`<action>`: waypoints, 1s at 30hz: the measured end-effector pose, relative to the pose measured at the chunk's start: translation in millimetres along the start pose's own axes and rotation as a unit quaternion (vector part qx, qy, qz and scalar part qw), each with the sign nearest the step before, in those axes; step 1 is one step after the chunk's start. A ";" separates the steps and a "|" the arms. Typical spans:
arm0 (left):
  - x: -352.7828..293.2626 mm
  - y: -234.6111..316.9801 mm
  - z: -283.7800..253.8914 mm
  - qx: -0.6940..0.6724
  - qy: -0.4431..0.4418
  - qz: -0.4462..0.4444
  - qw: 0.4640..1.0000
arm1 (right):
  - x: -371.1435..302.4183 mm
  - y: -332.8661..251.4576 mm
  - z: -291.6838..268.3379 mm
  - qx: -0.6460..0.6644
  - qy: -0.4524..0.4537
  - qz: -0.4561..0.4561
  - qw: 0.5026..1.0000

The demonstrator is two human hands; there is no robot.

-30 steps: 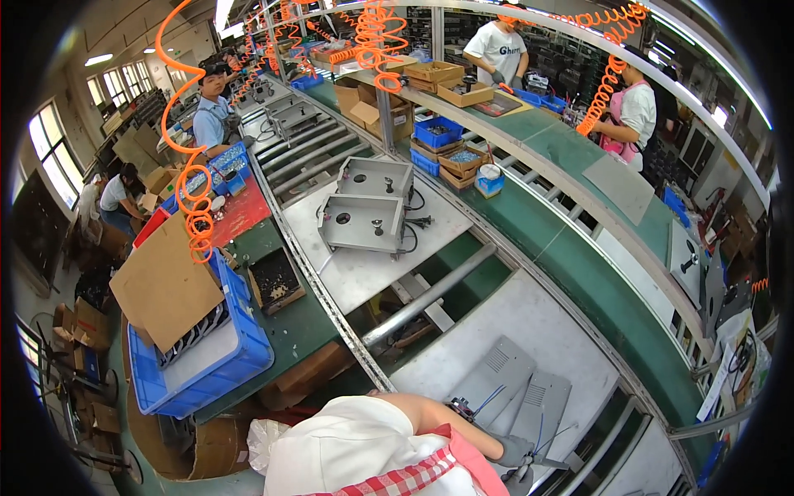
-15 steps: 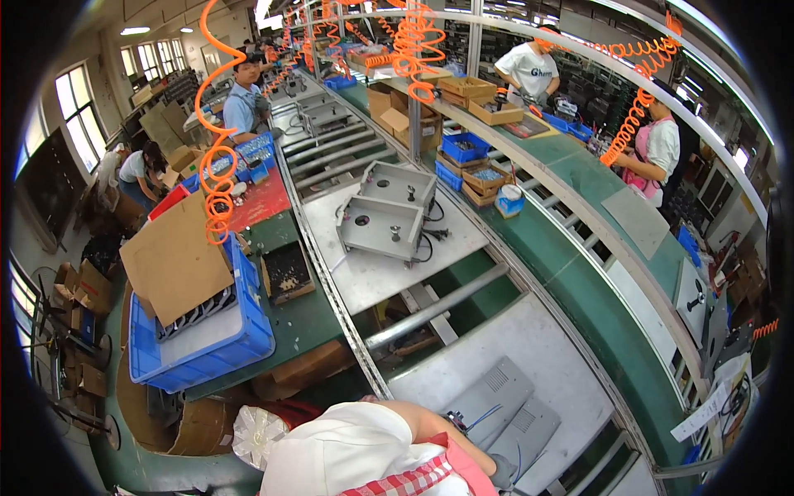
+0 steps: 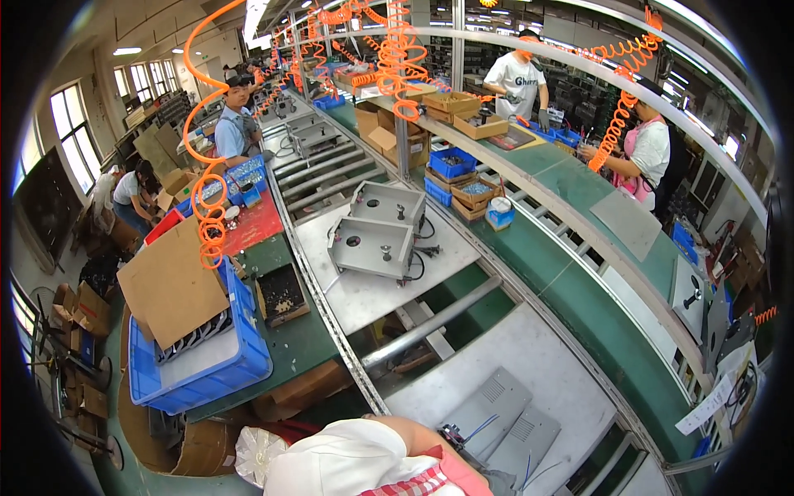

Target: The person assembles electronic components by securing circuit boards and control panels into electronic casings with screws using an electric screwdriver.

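My left arm, in a white sleeve, bends in from the lower edge, its forearm reaching right and down. At its end a grey-gloved piece of my left hand (image 3: 499,480) shows at the bottom edge; its fingers are hidden. Close to it lie two grey sheet-metal panels with vent slots, the farther panel (image 3: 490,407) partly beside the nearer panel (image 3: 524,440). Thin blue wires (image 3: 480,427) and a small dark component (image 3: 451,434) stand by them. A pale metal plate (image 3: 571,364) on the roller line carries them. My right hand is out of sight.
Ahead on the rollers, two open grey metal housings (image 3: 372,245) with black cords sit on another plate. At left stand a blue crate (image 3: 203,376) with a cardboard sheet (image 3: 172,281) and a small parts box (image 3: 281,295). Orange coiled hoses (image 3: 212,211) hang overhead. Several co-workers stand farther off.
The view has shifted slightly, and the panels appear a little lower. My left forearm and gloved hand sit lower, with less of the hand visible. A co-worker at the back has moved their arms.
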State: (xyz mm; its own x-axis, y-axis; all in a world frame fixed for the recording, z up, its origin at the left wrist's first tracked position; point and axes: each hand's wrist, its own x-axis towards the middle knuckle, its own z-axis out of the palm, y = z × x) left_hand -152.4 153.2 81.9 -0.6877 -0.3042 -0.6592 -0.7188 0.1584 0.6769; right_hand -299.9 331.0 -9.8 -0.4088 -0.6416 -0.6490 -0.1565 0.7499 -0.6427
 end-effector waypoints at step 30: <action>18.5 -31.3 -11.6 -0.139 0.084 -0.016 0.987 | -26.1 -80.6 44.4 -0.046 0.083 -0.140 0.986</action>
State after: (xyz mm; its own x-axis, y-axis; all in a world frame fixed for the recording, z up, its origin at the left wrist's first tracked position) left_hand -141.5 131.7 52.3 -0.6222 -0.4599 -0.6335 -0.6676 -0.1108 0.7362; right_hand -236.7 280.1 40.8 -0.4792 -0.7952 -0.3715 -0.3608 0.5643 -0.7426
